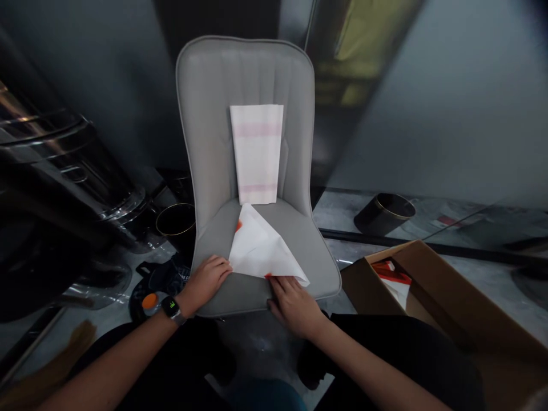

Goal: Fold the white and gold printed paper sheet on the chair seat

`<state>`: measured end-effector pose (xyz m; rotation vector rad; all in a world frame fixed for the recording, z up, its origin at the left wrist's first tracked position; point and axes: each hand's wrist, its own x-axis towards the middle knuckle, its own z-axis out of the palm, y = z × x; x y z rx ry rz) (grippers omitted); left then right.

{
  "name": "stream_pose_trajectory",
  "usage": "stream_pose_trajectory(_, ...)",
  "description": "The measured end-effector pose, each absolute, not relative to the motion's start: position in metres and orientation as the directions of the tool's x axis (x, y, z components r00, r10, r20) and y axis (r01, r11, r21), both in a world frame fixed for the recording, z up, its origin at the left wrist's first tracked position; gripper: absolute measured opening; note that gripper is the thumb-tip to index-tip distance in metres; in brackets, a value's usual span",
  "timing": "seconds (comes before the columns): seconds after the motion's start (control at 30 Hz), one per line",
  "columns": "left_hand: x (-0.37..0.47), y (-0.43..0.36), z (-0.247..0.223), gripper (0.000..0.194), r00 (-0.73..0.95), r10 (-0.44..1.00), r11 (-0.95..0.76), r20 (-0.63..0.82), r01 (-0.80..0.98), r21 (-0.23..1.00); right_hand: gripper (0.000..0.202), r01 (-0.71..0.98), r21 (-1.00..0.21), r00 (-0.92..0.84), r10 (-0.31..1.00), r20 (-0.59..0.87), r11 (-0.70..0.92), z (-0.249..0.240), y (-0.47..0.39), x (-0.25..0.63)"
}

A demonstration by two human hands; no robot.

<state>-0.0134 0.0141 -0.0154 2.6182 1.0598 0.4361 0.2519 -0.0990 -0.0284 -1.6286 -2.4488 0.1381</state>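
Note:
On the seat of a grey padded chair lies a folded white paper with small orange-red marks at its edges. My left hand, wearing a watch on the wrist, has its fingers together at the paper's left corner, pinching it. At the near edge, my right hand lies with fingers stretched out, their tips partly under the paper's lower edge. A flat white paper piece with pink bands leans upright against the backrest, its bottom just behind the folded paper.
An open cardboard box with a red and white item stands at the right. Black bins and a bag beside an orange-capped bottle are on the left. A shiny dark cylinder stands farther left.

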Motion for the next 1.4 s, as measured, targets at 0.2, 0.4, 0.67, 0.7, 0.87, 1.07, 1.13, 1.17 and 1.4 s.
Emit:
stream_pose_trajectory(0.2,-0.011,0.012,-0.014,0.018,0.686,0.716,-0.680,0.132,0.643,0.352,0.041,0.934,-0.216,-0.303,0.952,-0.050,0.286,-0.019,-0.069,0.245)
stream_pose_trajectory(0.4,-0.011,0.011,-0.014,0.019,0.677,0.729,-0.667,0.102,0.668,0.330,0.044,0.893,-0.338,-0.295,0.953,0.060,0.298,-0.034,-0.047,0.260)
stream_pose_trajectory(0.67,-0.009,0.009,-0.008,0.019,0.679,0.729,-0.667,0.088,0.675,0.313,0.054,0.890,-0.360,-0.250,0.959,0.131,0.281,-0.044,-0.058,0.267)
stream_pose_trajectory(0.7,-0.009,0.009,-0.008,0.018,0.680,0.728,-0.668,0.087,0.675,0.313,0.054,0.894,-0.341,-0.259,0.956,0.136,0.290,-0.044,-0.063,0.267)
stream_pose_trajectory(0.87,-0.009,0.008,-0.008,0.019,0.683,0.724,-0.668,0.100,0.657,0.350,0.064,0.871,-0.241,-0.417,0.904,0.100,0.428,-0.031,-0.115,0.257)
stream_pose_trajectory(1.07,-0.014,0.012,-0.006,0.015,0.720,0.687,-0.695,0.094,0.614,0.375,0.037,0.609,-0.438,-0.680,0.719,0.141,0.662,0.034,-0.138,0.236)
stream_pose_trajectory(1.13,-0.016,0.013,-0.005,0.015,0.716,0.691,-0.687,0.096,0.611,0.393,0.041,0.638,-0.424,-0.620,0.756,0.211,0.642,0.044,-0.104,0.233)
stream_pose_trajectory(1.17,-0.017,0.013,-0.005,0.018,0.709,0.698,-0.681,0.099,0.614,0.400,0.044,0.671,-0.381,-0.592,0.769,0.242,0.636,0.043,-0.082,0.231)
stream_pose_trajectory(1.4,-0.019,0.012,-0.005,0.016,0.714,0.693,-0.685,0.099,0.611,0.396,0.059,0.779,-0.145,-0.607,0.791,0.073,0.611,-0.015,0.027,0.224)
